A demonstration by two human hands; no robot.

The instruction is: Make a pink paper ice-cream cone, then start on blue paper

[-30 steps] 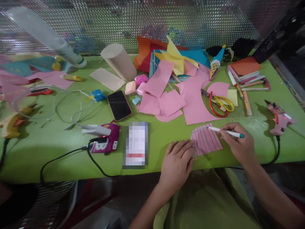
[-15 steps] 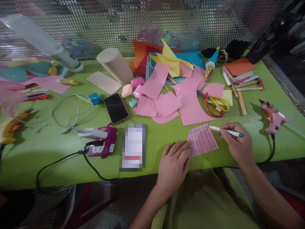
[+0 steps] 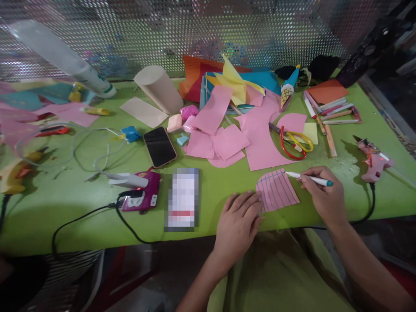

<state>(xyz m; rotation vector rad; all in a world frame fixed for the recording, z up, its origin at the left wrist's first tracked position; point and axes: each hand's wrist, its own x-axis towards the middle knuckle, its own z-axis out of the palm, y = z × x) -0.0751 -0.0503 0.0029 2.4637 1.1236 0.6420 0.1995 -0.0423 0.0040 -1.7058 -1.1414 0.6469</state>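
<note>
A pink paper piece (image 3: 278, 193) with a curved edge lies flat on the green table (image 3: 227, 184), ruled with blue-green lines that cross near its top. My left hand (image 3: 238, 221) rests flat beside it, fingers stretched out and fingertips on its left edge. In my right hand (image 3: 323, 195) is a white marker pen (image 3: 313, 178) with a teal end, pinched between thumb and fingers. The pen's tip touches or hovers at the paper's upper right corner; which of the two I cannot tell. Beyond the paper lie scissors (image 3: 294, 145) with red and yellow handles.
Pink paper scraps (image 3: 230, 141) fill the middle. Several markers (image 3: 336, 110) and a pink glue gun (image 3: 373, 160) lie to the right. Leftward are a dark phone (image 3: 160, 147), a lit phone (image 3: 182, 199), a purple power strip (image 3: 151, 190) with cables, and a paper roll (image 3: 159, 89).
Both hands, the pen and the paper look almost the same as before. The view has shifted very slightly, so things at the left appear a little further right.
</note>
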